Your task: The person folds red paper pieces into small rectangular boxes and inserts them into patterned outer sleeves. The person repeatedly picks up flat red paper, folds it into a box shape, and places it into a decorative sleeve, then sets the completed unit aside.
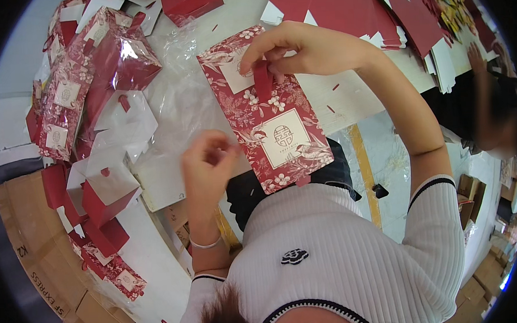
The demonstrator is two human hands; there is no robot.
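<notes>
In front of me, a red gift box panel (pixel 241 118) with white flowers, birds and two cream labels slants from the table edge toward my lap. My right hand (pixel 293 48) is over its far end, with thumb and fingers closed on a dark red ribbon (pixel 263 82) that hangs in a loop against the panel. Next to the panel's left edge is my left hand (pixel 207 158), its fingers curled and smeared by motion. Whether it holds anything does not show. A small red tab (pixel 303 181) sticks out at the panel's near end.
Clear plastic wrap (pixel 174 66) lies left of the panel. Wrapped floral boxes (pixel 68 92) and folded red-and-white boxes (pixel 105 199) pile up at left. Stacked red sheets (pixel 344 11) cover the far right table. Another person's hand (pixel 476 56) shows at far right. A cardboard carton (pixel 47 254) stands lower left.
</notes>
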